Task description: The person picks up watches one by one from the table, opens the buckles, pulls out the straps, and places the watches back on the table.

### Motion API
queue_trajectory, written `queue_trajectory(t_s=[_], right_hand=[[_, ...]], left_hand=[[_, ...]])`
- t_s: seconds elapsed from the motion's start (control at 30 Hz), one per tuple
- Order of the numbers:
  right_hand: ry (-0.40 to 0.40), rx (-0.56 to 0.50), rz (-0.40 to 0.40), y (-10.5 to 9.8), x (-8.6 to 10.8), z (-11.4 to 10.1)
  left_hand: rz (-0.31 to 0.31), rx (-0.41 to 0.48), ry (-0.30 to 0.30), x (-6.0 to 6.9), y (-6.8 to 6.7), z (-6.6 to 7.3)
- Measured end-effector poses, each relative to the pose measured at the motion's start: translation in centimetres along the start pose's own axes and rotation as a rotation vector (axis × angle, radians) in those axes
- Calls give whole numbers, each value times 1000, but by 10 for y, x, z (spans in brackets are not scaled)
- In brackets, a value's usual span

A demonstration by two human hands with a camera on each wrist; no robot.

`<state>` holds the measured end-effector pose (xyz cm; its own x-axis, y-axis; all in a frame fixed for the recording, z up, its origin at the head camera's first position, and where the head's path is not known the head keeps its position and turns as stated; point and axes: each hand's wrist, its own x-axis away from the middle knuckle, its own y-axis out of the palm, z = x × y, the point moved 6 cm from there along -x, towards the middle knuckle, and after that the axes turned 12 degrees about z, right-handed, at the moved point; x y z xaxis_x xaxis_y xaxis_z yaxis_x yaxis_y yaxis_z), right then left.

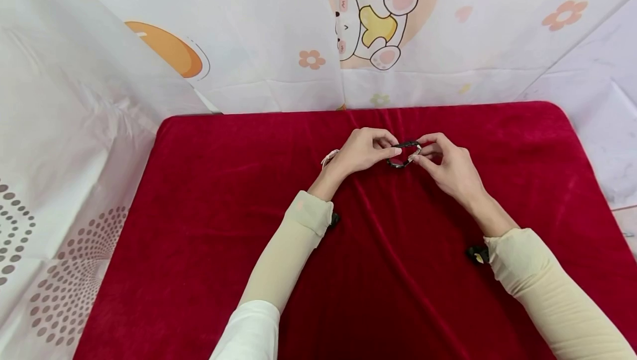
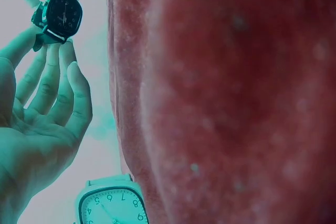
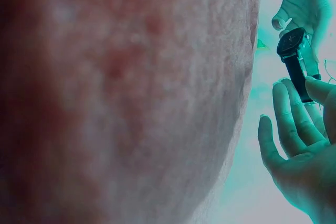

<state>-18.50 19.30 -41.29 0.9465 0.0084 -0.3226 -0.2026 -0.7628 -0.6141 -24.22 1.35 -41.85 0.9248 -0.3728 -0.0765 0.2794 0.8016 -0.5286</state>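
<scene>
A black wristwatch (image 1: 409,144) is held in the air between both hands, its strap forming a loop. My left hand (image 1: 365,150) pinches its left side between thumb and fingers. On the other side, the right hand (image 1: 450,166) pinches the strap. In the left wrist view the dark square-cornered dial of the black wristwatch (image 2: 64,14) faces the camera. The right wrist view shows the black wristwatch (image 3: 295,66) with its strap hanging down to the right hand's fingertips. Around the left wrist sits a second, pale watch (image 2: 113,205) with a numbered dial.
A red velvet cloth (image 1: 224,183) covers the table beneath the hands. Behind it hangs a white curtain (image 1: 264,28) with cartoon prints. Small dark objects (image 1: 478,254) show beside the sleeve cuffs.
</scene>
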Motion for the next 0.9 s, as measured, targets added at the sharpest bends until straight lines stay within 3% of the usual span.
queue_trajectory(t_s=[0.33, 0.6, 0.9], right_hand=[[11, -9, 1, 1, -5, -1], [-38, -36, 19, 0, -8, -4], [-62, -86, 18, -2, -8, -7]], left_hand=[[-12, -33, 45, 1, -3, 2], [-24, -50, 63, 5, -5, 3], [-11, 13, 107, 6, -4, 9]])
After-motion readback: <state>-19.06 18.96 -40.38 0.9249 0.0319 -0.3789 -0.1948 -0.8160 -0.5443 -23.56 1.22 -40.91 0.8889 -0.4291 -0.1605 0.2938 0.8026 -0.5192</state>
